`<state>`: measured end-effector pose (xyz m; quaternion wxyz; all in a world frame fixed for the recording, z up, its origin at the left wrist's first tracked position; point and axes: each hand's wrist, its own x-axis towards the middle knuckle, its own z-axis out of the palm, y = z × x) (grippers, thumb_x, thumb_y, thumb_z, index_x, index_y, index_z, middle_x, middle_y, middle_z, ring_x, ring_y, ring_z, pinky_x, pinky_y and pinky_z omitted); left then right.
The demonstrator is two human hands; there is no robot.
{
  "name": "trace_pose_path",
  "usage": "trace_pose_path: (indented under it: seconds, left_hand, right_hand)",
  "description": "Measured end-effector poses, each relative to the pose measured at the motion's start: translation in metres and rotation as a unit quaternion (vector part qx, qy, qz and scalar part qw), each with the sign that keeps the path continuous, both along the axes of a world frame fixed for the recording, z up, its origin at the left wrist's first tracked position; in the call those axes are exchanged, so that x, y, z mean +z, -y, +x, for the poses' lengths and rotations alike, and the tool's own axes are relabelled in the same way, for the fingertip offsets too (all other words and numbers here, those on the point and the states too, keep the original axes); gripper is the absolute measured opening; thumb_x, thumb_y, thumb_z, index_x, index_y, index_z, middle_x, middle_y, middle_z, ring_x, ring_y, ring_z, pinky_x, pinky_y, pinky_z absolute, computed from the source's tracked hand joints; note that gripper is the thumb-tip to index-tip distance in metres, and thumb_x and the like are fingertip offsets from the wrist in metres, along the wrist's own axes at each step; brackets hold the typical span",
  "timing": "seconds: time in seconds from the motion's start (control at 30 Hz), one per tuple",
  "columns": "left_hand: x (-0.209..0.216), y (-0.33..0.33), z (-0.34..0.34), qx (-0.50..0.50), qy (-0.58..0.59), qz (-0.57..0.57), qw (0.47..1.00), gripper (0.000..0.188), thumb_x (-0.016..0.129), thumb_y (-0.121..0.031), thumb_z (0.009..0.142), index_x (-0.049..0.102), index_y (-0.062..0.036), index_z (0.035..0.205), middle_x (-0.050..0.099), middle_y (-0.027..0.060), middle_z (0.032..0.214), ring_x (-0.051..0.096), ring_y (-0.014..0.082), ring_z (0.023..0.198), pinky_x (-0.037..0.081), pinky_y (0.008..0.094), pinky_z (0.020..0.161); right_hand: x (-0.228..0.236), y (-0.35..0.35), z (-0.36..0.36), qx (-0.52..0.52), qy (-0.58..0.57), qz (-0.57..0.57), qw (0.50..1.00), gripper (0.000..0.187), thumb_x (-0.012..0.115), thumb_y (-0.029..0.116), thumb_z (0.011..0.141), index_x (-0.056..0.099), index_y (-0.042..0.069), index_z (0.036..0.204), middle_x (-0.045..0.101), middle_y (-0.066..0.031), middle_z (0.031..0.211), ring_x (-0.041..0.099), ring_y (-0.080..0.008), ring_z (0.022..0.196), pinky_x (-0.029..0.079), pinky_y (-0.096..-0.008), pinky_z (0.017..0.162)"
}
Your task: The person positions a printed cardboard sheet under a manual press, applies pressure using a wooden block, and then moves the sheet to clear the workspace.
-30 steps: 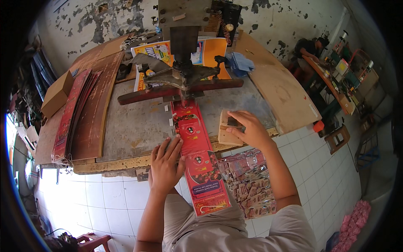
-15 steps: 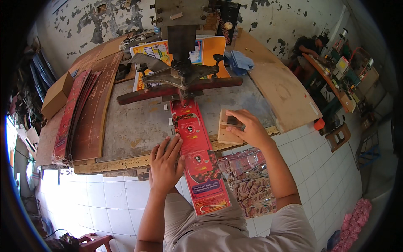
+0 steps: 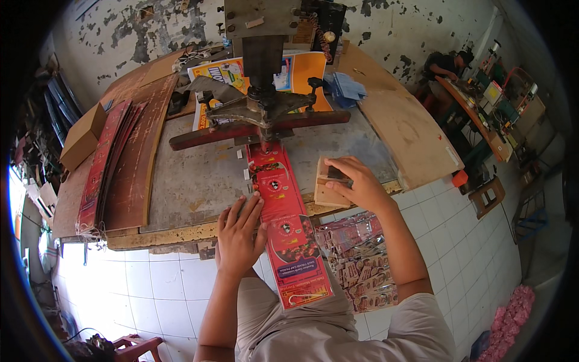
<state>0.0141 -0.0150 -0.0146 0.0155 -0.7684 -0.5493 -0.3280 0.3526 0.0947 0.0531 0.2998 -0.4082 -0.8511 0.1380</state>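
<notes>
Scarcely any movement since earlier, left hand (image 3: 239, 237) on red strip (image 3: 281, 208) in front of press (image 3: 262, 111), fingers apart, right hand (image 3: 363, 186) over wooden block (image 3: 328, 196) right of press, grip unclear

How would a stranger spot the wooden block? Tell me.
Start at the big metal machine over the gray worktop. At the worktop's front edge, right of the red printed strip, the wooden block sits under the person's right hand. Its pale wood sets it apart from the red strip and gray worktop.
</notes>
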Motion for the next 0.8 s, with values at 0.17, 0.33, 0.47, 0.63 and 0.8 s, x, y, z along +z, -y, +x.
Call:
trace_pose_path:
  seconds: [0.17,0.33,0.47,0.63,0.8]
  left_hand:
    - [0.0013,0.0006,0.0005,0.000,-0.001,-0.002,1.000,0.055,0.065,-0.022,0.101,0.066,-0.0100,0.155,0.062,0.0067,0.166,0.054,0.0339,0.154,0.035,0.0554,0.127]
    - [0.0021,0.0015,0.0003,0.001,-0.001,-0.001,1.000,0.055,0.065,-0.021,0.101,0.066,-0.0102,0.155,0.061,0.0065,0.166,0.053,0.0339,0.154,0.035,0.0554,0.127]
    - [0.0020,0.0014,0.0004,0.003,-0.003,-0.002,1.000,0.054,0.065,-0.022,0.102,0.066,-0.0105,0.155,0.061,0.0062,0.166,0.053,0.0337,0.154,0.035,0.0554,0.127]
    - [0.0021,0.0011,0.0007,0.001,-0.004,-0.001,1.000,0.054,0.064,-0.022,0.103,0.066,-0.0105,0.156,0.061,0.0062,0.167,0.053,0.0334,0.154,0.035,0.0552,0.127]
    - [0.0003,0.0010,0.0003,0.005,-0.007,0.000,1.000,0.055,0.065,-0.022,0.103,0.065,-0.0106,0.156,0.061,0.0061,0.166,0.053,0.0333,0.154,0.035,0.0549,0.127]
  right_hand:
    - [-0.0005,0.0010,0.0001,-0.004,0.000,0.007,1.000,0.060,0.084,0.030,0.101,0.066,0.003,0.151,0.071,-0.0178,0.142,0.066,-0.0365,0.131,0.054,-0.0462,0.113]
    - [0.0017,0.0029,-0.0014,-0.023,0.002,-0.015,1.000,0.061,0.084,0.033,0.101,0.066,0.003,0.151,0.070,-0.0179,0.144,0.066,-0.0368,0.133,0.054,-0.0466,0.113]
    - [0.0020,0.0021,-0.0004,-0.026,0.012,-0.012,1.000,0.063,0.084,0.035,0.101,0.066,0.003,0.152,0.070,-0.0178,0.144,0.065,-0.0365,0.134,0.054,-0.0461,0.114]
    - [0.0002,0.0014,0.0004,-0.021,0.015,-0.002,1.000,0.064,0.084,0.035,0.101,0.066,0.002,0.152,0.071,-0.0180,0.144,0.065,-0.0363,0.135,0.054,-0.0458,0.114]
    - [0.0004,0.0024,-0.0005,-0.021,0.010,-0.007,1.000,0.064,0.084,0.034,0.101,0.065,0.001,0.153,0.070,-0.0182,0.145,0.064,-0.0362,0.136,0.054,-0.0457,0.115]
